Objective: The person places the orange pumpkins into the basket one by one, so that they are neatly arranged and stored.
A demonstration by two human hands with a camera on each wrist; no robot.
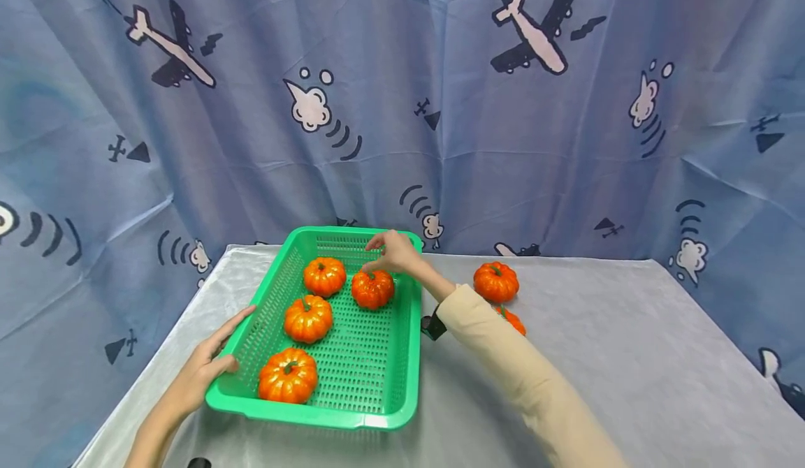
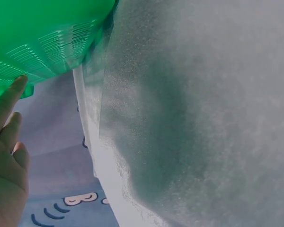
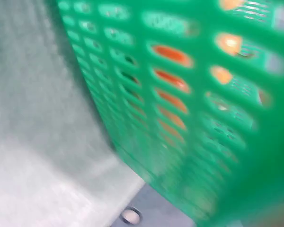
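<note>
Four pumpkins (image 1: 373, 291) sat in the basket (image 1: 412, 363), one near its far-right corner below the right hand (image 1: 397, 253), fingers parted, contact unclear; the left hand (image 1: 202, 367), fingers extended, apparently steadied the basket's left edge.

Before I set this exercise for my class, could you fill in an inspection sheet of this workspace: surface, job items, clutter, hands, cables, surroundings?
Surface: table under a pale grey cloth, with light creases.
Job items: green basket holding four orange pumpkins; two more pumpkins on the cloth to its right, the nearer partly hidden by a beige sleeve.
Clutter: small dark object cut off by the head view's bottom edge; cannot tell what.
Left hand: at the basket's left rim, thumb over it, fingers along the outer wall.
Right hand: just above the far-right pumpkin in the basket.
Cables: nothing seen.
Surroundings: blue curtain printed with aeroplanes, behind the table.
</note>
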